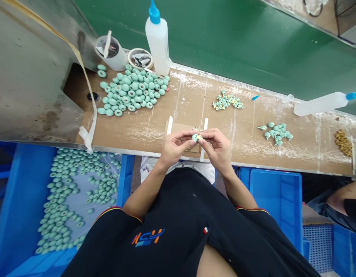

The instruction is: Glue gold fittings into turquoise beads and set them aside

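My left hand (175,147) and my right hand (216,148) meet above a small cardboard pad (180,130) at the front edge of the bench. Between their fingertips they pinch a small teal round piece (197,137) with a yellowish centre. Two white strips (204,138) stand at the pad's sides. To the far left lies a large heap of teal discs (131,90). A tangle of small teal-and-yellow parts (226,100) sits ahead of my right hand, with a smaller teal cluster (277,132) further right and a golden heap (343,143) near the bench's end.
Two white squeeze bottles with blue nozzles (157,42) (320,104) lie beyond the parts, beside a white cup (110,54) and a tape roll (140,58). Blue crates (22,192) (276,200) stand below the bench, the left one holding teal discs. A co-worker's arm (343,196) shows at right.
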A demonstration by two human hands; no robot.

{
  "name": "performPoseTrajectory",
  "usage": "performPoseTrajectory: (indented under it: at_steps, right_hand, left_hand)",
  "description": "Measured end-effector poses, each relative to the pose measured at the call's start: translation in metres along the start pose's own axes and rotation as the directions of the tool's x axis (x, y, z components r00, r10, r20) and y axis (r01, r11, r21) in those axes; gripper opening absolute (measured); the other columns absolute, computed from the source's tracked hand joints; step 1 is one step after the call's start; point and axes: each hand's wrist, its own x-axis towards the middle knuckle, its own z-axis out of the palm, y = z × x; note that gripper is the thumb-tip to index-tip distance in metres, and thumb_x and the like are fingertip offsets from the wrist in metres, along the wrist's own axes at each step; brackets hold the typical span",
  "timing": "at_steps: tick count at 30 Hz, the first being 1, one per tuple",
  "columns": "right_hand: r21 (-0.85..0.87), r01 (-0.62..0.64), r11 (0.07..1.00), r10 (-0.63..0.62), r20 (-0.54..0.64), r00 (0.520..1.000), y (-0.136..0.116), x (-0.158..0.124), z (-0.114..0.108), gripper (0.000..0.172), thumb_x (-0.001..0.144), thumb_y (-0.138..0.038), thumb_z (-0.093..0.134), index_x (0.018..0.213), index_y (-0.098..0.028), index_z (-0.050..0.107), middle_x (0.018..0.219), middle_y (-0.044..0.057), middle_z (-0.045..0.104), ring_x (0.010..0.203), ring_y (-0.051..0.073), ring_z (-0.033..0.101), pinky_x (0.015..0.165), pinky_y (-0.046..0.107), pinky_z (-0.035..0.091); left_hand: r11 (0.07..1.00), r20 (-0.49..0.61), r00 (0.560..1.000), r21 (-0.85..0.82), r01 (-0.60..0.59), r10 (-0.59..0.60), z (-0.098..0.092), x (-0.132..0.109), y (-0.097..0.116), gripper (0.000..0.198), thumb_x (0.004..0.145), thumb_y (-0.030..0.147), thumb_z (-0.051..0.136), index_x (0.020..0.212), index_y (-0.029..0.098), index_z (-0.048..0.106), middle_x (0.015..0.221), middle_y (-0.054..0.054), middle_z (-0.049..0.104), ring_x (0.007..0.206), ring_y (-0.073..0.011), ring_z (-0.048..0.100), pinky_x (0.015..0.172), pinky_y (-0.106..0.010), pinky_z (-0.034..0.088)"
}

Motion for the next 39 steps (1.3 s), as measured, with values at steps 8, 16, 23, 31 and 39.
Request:
performPoseTrajectory:
  at_steps: [8, 16, 23, 31, 39]
  right_hand:
    - [0.015, -0.02, 1.0, 0.019, 0.03, 0.999, 0.003, -0.001, -0.003, 0.022, 0.096, -0.046, 0.074, 0.09, -0.025, 0.074, 0.096, 0.007, 0.075, 0.092, 0.021, 0.073, 0.078, 0.036, 0.065]
    - [0.121, -0.06, 0.991, 0.063, -0.019, 0.998, -0.001, -0.004, -0.001, 0.026, 0.091, -0.051, 0.08, 0.088, -0.025, 0.076, 0.094, 0.006, 0.077, 0.092, 0.022, 0.075, 0.079, 0.038, 0.065]
    - [0.055, -0.017, 0.998, 0.016, 0.026, 1.0, -0.012, -0.004, -0.006, 0.028, 0.091, -0.047, 0.081, 0.075, -0.026, 0.074, 0.084, 0.003, 0.076, 0.081, 0.02, 0.073, 0.079, 0.04, 0.064]
    - [-0.012, 0.045, 0.999, -0.043, 0.138, 0.99, -0.011, 0.001, -0.009, 0.037, 0.092, -0.05, 0.079, 0.068, -0.024, 0.069, 0.077, 0.002, 0.073, 0.074, 0.019, 0.071, 0.071, 0.036, 0.061]
    - [-0.018, 0.042, 0.999, -0.039, 0.136, 0.99, -0.01, 0.007, -0.011, 0.026, 0.094, -0.05, 0.078, 0.089, -0.024, 0.075, 0.089, 0.004, 0.074, 0.084, 0.02, 0.07, 0.077, 0.038, 0.061]
  left_hand:
    - [0.99, 0.09, 0.992, 0.107, -0.097, 0.087, -0.005, 0.0, 0.003, 0.033, 0.075, 0.045, 0.092, 0.1, 0.023, 0.087, 0.097, -0.009, 0.078, 0.092, -0.0213, 0.075, 0.084, -0.034, 0.064]
    - [0.987, 0.115, 0.988, 0.114, -0.117, 0.104, -0.005, -0.001, 0.016, 0.029, 0.074, 0.046, 0.093, 0.095, 0.027, 0.088, 0.097, -0.008, 0.076, 0.09, -0.02, 0.074, 0.081, -0.033, 0.064]
    - [0.988, 0.12, 0.991, 0.133, -0.074, 0.058, -0.005, -0.003, 0.025, 0.032, 0.067, 0.047, 0.097, 0.084, 0.022, 0.086, 0.078, -0.005, 0.073, 0.075, -0.0186, 0.071, 0.074, -0.033, 0.062]
    - [0.955, 0.184, 0.978, 0.259, -0.141, 0.095, -0.011, -0.006, 0.031, 0.028, 0.073, 0.049, 0.093, 0.071, 0.023, 0.082, 0.072, -0.004, 0.069, 0.067, -0.0168, 0.065, 0.069, -0.033, 0.057]
    - [0.968, 0.097, 0.989, 0.216, -0.13, 0.112, -0.006, -0.004, 0.033, 0.031, 0.07, 0.051, 0.095, 0.079, 0.023, 0.082, 0.088, -0.006, 0.074, 0.084, -0.0198, 0.072, 0.076, -0.034, 0.061]
